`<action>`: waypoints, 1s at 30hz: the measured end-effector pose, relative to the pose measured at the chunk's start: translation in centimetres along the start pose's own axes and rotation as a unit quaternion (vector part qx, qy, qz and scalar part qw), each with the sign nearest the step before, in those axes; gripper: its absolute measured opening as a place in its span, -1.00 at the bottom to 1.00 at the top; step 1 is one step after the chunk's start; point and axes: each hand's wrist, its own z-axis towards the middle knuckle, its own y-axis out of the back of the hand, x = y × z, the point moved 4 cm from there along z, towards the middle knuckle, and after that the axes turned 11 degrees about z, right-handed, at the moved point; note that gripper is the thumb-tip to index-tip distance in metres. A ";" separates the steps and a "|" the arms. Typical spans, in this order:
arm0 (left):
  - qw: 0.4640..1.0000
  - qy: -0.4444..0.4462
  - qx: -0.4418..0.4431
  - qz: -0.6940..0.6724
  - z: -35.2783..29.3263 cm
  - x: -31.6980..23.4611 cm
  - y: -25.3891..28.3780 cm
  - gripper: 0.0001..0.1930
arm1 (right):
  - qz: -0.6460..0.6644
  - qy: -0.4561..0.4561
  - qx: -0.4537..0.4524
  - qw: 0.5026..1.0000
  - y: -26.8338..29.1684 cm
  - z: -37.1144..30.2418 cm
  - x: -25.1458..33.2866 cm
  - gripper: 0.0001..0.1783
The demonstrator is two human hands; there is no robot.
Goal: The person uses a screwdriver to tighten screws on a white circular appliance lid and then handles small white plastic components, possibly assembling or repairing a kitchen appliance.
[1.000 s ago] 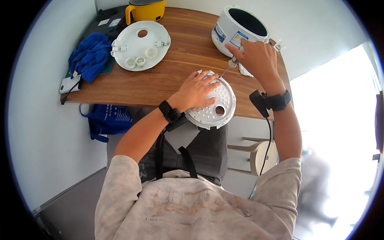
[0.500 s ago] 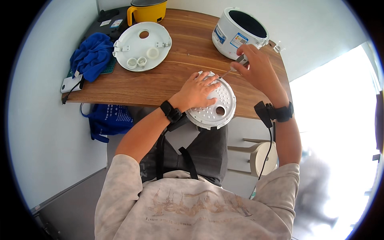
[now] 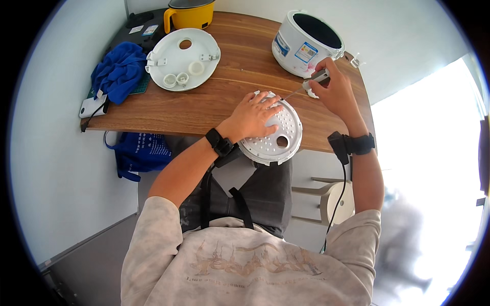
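Observation:
A round white inner lid plate [image 3: 289,122], dotted with small bumps and pierced by one hole, overhangs the table's front edge above my lap. My left hand [image 3: 255,117] lies flat across its left side, fingers spread. In my right hand [image 3: 333,87] is a screwdriver [image 3: 317,77] with a grey handle, its thin shaft slanting down to the left. The tip meets the plate's far rim, close to my left fingertips. Whether a screw sits under the tip is too small to tell.
The white rice cooker body [image 3: 301,43] stands at the back right. Further left are a white outer lid [image 3: 173,56] holding small round caps, a yellow pot [image 3: 196,16] and a blue cloth [image 3: 120,71]. A blue bag [image 3: 143,153] hangs below the table [image 3: 219,109]; a stool [image 3: 337,201] stands right.
My right hand has shifted its hold on the screwdriver, exposing more of the handle, which now leans further right. My left hand and the plate stay about where they were.

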 end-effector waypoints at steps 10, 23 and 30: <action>1.000 -0.001 0.008 0.005 0.0 0.0 0.0 -0.33 | -0.025 0.017 0.010 0.999 -0.3 -1.2 1.0 -0.65; 0.999 0.003 0.046 0.011 0.1 -0.2 0.7 -0.32 | -0.010 0.024 0.007 1.000 -0.3 -1.2 1.7 -0.68; 0.999 0.001 0.041 0.007 0.2 -0.2 0.7 -0.33 | -0.001 0.034 0.011 0.999 -0.5 -1.4 1.2 -0.67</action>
